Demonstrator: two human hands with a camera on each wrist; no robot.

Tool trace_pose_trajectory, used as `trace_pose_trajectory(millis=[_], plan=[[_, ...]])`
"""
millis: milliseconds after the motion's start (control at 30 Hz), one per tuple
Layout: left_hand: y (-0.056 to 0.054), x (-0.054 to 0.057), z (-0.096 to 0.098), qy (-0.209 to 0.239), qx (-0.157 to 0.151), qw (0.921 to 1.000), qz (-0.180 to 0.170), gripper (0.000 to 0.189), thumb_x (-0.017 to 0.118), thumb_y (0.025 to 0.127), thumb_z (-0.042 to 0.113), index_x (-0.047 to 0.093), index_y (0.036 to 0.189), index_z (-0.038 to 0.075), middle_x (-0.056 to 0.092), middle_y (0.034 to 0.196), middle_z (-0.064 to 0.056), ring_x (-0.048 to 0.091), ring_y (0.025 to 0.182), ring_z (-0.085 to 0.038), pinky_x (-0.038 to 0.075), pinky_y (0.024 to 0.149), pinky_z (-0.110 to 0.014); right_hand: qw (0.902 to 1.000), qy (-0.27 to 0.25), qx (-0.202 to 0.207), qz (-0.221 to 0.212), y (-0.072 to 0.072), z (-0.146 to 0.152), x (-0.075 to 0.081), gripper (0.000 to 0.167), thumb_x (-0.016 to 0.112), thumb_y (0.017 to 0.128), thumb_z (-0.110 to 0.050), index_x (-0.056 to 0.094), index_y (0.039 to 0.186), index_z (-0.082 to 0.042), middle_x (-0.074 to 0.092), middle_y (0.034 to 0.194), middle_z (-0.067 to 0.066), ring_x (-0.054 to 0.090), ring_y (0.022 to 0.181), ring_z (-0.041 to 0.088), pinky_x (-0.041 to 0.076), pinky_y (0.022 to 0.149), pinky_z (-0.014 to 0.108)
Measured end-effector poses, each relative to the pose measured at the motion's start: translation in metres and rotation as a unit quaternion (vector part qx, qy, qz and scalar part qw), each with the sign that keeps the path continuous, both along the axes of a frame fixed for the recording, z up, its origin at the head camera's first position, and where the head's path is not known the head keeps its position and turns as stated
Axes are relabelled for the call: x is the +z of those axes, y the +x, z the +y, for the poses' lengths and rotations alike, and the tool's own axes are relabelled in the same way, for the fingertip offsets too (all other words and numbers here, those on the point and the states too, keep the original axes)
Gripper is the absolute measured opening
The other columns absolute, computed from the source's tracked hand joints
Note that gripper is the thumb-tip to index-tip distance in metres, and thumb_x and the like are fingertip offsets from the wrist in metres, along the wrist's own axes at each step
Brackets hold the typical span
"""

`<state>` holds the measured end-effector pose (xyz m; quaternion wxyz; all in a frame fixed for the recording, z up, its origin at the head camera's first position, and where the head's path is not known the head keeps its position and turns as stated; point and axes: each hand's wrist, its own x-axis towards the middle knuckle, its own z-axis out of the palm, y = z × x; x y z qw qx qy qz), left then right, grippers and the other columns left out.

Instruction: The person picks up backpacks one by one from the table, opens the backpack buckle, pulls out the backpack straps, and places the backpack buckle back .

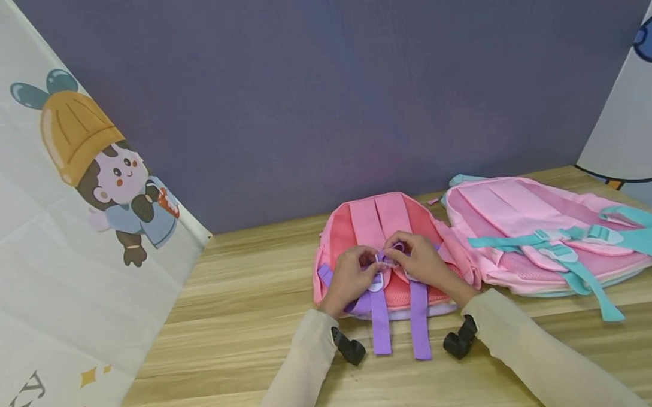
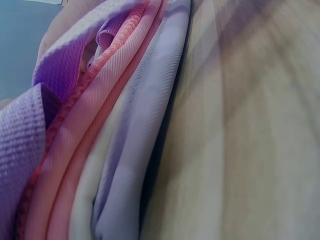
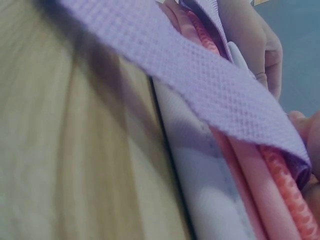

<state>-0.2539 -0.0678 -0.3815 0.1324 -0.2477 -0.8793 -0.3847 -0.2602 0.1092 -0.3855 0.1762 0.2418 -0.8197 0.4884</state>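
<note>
Forearms in beige sleeves angle inward over a wooden table as a person's left hand and right hand nearly meet — fingers bent, tips pinching a short purple strap. It sits mid-front on a coral-pink backpack, lying straps up — beside a paler pink bag with teal straps.

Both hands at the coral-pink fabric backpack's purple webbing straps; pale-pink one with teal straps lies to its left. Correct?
Wrong side: the head view shows the pale-pink backpack with teal straps to the right of the coral-pink backpack. Left hand and right hand are indeed at the purple webbing.
</note>
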Motion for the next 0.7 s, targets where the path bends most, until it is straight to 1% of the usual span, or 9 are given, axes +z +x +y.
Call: trace_pose_trajectory(millis=[233,400,533,600,700], plan=[[0.0002,-0.001,-0.0012,-0.006,0.009,0.9999,0.004,0.016,0.07,0.085,0.011,0.068,0.099,0.003,0.067,0.087,-0.008,0.058,0.077,-0.011,0.047,0.072,-0.021,0.9998,-0.005,-0.006,-0.02,-0.0023,-0.0012,-0.0014,0.005,0.062,0.091,-0.01,0.062,0.087,-0.007,0.06,0.072,0.003,0.047,0.063,0.008,0.04,0.059,0.022],[-0.0018,-0.0006,0.0008,-0.004,0.003,1.0,-0.003,0.017,0.069,0.085,0.011,0.067,0.1,0.003,0.067,0.086,-0.006,0.058,0.076,-0.009,0.047,0.071,-0.02,0.9997,0.001,-0.009,-0.021,-0.0022,0.0014,-0.0005,0.005,0.062,0.092,-0.011,0.066,0.092,-0.008,0.063,0.079,0.003,0.049,0.068,0.009,0.041,0.063,0.022],[-0.0023,-0.0008,0.0018,0.007,-0.007,0.9999,-0.014,0.017,0.068,0.086,0.009,0.068,0.102,0.003,0.067,0.086,-0.006,0.058,0.075,-0.008,0.048,0.07,-0.019,0.9997,0.006,0.0,-0.022,-0.0012,0.0026,-0.0008,0.011,0.067,0.088,-0.013,0.07,0.097,-0.009,0.069,0.087,0.003,0.054,0.074,0.01,0.045,0.068,0.02],[-0.0016,-0.0013,0.0012,0.013,-0.009,0.9997,-0.018,0.017,0.068,0.086,0.008,0.068,0.101,0.003,0.068,0.086,-0.006,0.058,0.076,-0.008,0.048,0.07,-0.019,0.9997,0.009,0.006,-0.024,-0.001,0.0021,-0.0011,0.013,0.071,0.086,-0.015,0.07,0.097,-0.009,0.07,0.088,0.004,0.057,0.076,0.011,0.047,0.07,0.02],[-0.0008,-0.0021,0.0,0.014,-0.01,0.9997,-0.019,0.016,0.067,0.086,0.008,0.067,0.101,0.003,0.068,0.087,-0.006,0.059,0.077,-0.009,0.048,0.071,-0.019,0.9996,0.01,0.01,-0.025,-0.0015,0.001,-0.0016,0.013,0.073,0.083,-0.016,0.071,0.094,-0.01,0.071,0.087,0.003,0.058,0.078,0.01,0.047,0.071,0.02]])
